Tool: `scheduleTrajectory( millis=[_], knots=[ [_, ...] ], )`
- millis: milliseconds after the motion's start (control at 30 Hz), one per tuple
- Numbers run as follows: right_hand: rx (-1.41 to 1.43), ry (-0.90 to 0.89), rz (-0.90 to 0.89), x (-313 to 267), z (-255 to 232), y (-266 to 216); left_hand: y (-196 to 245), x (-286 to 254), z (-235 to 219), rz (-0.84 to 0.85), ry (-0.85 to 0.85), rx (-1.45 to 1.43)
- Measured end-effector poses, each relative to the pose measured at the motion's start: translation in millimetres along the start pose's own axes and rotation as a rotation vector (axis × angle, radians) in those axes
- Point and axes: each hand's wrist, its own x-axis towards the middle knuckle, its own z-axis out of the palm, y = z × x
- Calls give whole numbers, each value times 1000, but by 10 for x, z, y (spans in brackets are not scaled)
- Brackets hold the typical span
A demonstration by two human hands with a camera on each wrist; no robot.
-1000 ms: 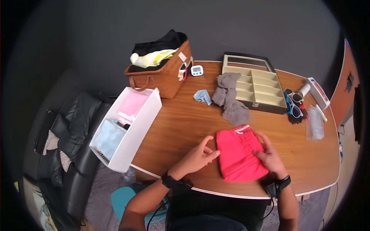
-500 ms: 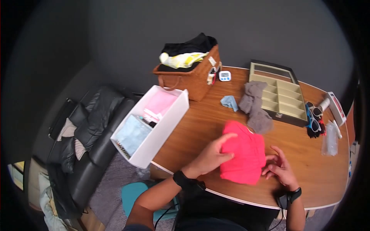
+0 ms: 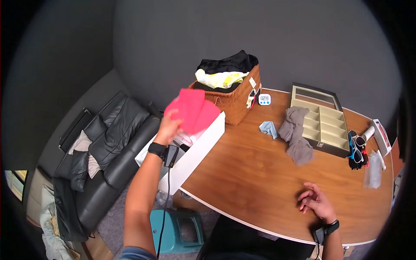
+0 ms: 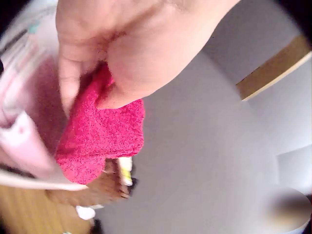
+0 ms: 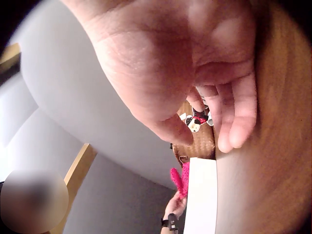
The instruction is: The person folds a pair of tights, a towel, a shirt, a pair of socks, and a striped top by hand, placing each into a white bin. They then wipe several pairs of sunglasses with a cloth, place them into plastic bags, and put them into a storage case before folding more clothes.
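"Your wood-grained table carries a straight-walled white box at its left edge."
"Over the box, folded pink cloth, pinched by your left hand."
"Your right hand, loosely curved, is near the front edge."

Count, by kind: hands, 2 (left hand, right hand); table, 1; basket, 1; white box, 1; red garment, 1; display case, 1; timer, 1; stool, 1; sofa, 1. Sunglasses: at least 2, overlapping, exact number unclear.
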Motion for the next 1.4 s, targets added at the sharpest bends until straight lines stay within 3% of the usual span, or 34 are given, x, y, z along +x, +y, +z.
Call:
scheduleTrajectory(
  millis=[100, 200, 267, 333, 400, 433, 467, 567, 633, 667, 700, 733, 800, 867, 900, 967, 1000, 1067, 1133, 1167, 1200, 1233, 1267, 1333, 1400],
  knots=[
    [3, -29, 13, 4, -2, -10, -408, 206, -176, -253, -104, 373],
    [-3, -68, -8, 27, -80, 92, -412, 174, -148, -361, -136, 492],
    [-21, -76, 0, 28, -85, 112, -474, 206, -205, -348, -173, 490],
    [-35, -68, 2, 44, -78, 83, -406, 148, -124, -274, -86, 742],
    [-121, -62, 43, -5, -30, 11, -538, 371, -308, 372, -16, 1374],
    [-110, -2, 57, -38, -36, -1, -467, 408, -229, 443, 11, 1320],
    [-111, -49, 53, 5, -33, -4, -295, 332, -67, 507, 45, 1263],
    [-109, -106, 55, 40, -53, 39, 172, -104, 726, 346, -226, 820],
    [-103, -150, 61, 51, -50, 19, 202, -299, 1294, 380, -411, 680],
    [-106, -139, 59, 48, -64, 5, 94, -348, 1600, 515, -480, 629],
    [-82, -152, 57, 47, -82, -2, 53, -466, 1913, 433, -557, 604],
    [-58, -164, 54, 41, -98, 1, -91, -499, 2215, 466, -605, 601],
    [-28, -159, 44, 24, -145, 10, -249, -712, 3026, 158, -761, 623],
    [5, -168, 34, 41, -173, 11, -449, -758, 3436, -59, -804, 651],
    [19, -167, 29, 37, -191, 8, -616, -740, 3560, -51, -814, 651],
    [40, -160, 21, 38, -220, 16, -915, -728, 3712, 184, -710, 375],
    [42, -70, -41, 49, -229, 28, -912, -783, 3730, 185, -722, 383],
    [60, 25, -103, 64, -238, 38, -785, -994, 3703, 425, -824, 262],
    [205, 297, -179, 78, -231, -17, -458, -1449, 3579, 370, -960, 288],
    [331, 249, -165, 41, -215, -80, -354, -1690, 3529, 502, -995, 248],
    [332, 244, -159, 25, -185, -113, -292, -1881, 3486, 489, -1126, 213],
    [422, 182, -165, 16, -160, -151, -305, -1996, 3479, 816, -1209, 214],
    [509, 124, -170, -10, -130, -183, -231, -2185, 3433, 708, -1356, 282],
    [477, 171, -147, -35, -106, -166, -235, -2363, 3428, 588, -1610, 352],
    [227, 111, -87, 6, -183, -96, -330, -2346, 3433, 536, -1669, 378]
  ],
)
